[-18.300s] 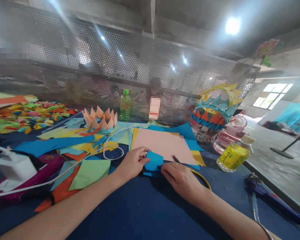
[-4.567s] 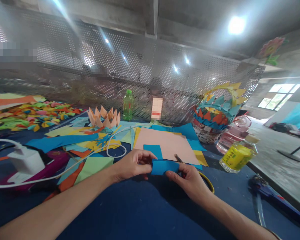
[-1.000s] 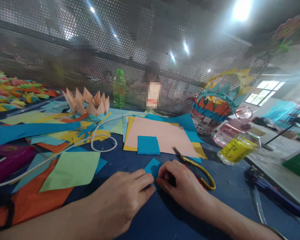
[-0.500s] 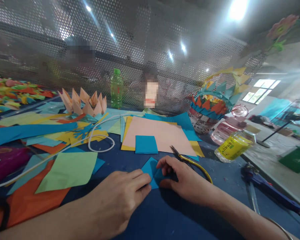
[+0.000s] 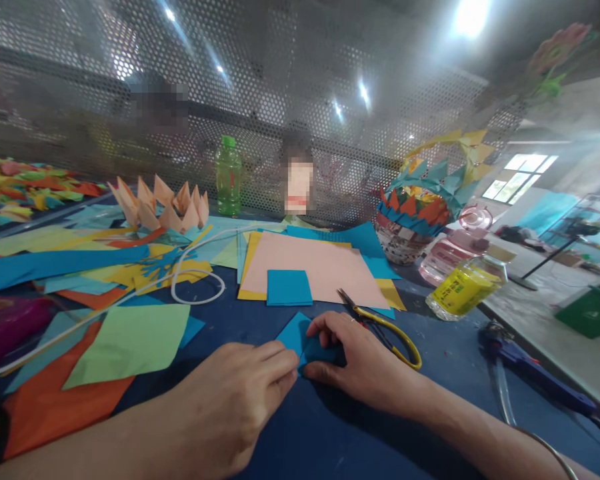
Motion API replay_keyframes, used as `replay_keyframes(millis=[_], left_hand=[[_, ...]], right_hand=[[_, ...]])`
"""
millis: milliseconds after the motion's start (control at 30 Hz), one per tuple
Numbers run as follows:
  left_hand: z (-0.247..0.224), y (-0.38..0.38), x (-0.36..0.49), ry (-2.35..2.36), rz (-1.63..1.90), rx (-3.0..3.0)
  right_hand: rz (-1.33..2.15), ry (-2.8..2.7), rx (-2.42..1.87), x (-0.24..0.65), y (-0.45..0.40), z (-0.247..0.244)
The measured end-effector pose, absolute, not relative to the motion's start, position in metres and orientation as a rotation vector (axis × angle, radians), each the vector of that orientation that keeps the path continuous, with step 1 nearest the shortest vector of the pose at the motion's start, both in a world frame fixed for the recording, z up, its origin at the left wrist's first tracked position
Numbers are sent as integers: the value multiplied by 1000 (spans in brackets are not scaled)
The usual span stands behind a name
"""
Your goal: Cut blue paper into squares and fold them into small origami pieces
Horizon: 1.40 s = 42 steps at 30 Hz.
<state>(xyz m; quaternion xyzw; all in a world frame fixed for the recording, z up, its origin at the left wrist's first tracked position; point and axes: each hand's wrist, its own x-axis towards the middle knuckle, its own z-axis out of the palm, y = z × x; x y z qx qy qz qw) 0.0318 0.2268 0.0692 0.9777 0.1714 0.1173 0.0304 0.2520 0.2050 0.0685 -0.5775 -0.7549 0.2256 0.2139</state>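
A small blue paper [image 5: 294,333], partly folded, lies on the dark blue table between my hands. My left hand [image 5: 253,390] pinches its left side with the fingers pressed together. Around its right part, my right hand [image 5: 347,353] is curled, thumb below and fingers above, with a folded flap between them. Just beyond is a blue square [image 5: 289,288], resting on the front edge of a large pink sheet [image 5: 315,267]. Yellow-handled scissors [image 5: 387,333] lie beside my right hand, tips pointing away from me.
Green paper [image 5: 130,343] and orange paper [image 5: 70,407] lie at left, near a white cord [image 5: 200,301] and a pink paper crown [image 5: 165,207]. At right are a yellow-labelled bottle [image 5: 467,287], a woven basket [image 5: 405,243] and a blue glue gun [image 5: 535,373].
My right hand has moved slightly left over the blue paper, closer to my left hand, folding its right part over. The view has shifted a little.
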Motion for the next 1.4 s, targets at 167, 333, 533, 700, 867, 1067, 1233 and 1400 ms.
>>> replay_keyframes(millis=[167,333,533,700,867,1067,1233,1400], left_hand=[[70,225,33,518,330,3061],[68,228,33,493,265,3095],[67,229,29,505,236,3102],[70,226,30,518,395,3032],[70,227,28,513,436,3003],[66,229,28,508,485,2999],[64,231,28,518,452,3012],[64,229,27,514,504,3059]], right_hand=[[636,-2062,-1634,248,205,70],[759,-2054,-1582,255,209,70],[906,-2079,-1563,261,213,77],[960,-2107,-1531,265,213,81],[982,-2190,-1424,273,215,79],[889,-2168,-1369,280,214,76],[701,-2237,-1322,279,213,69],[600,-2187,-1357,278,214,66]])
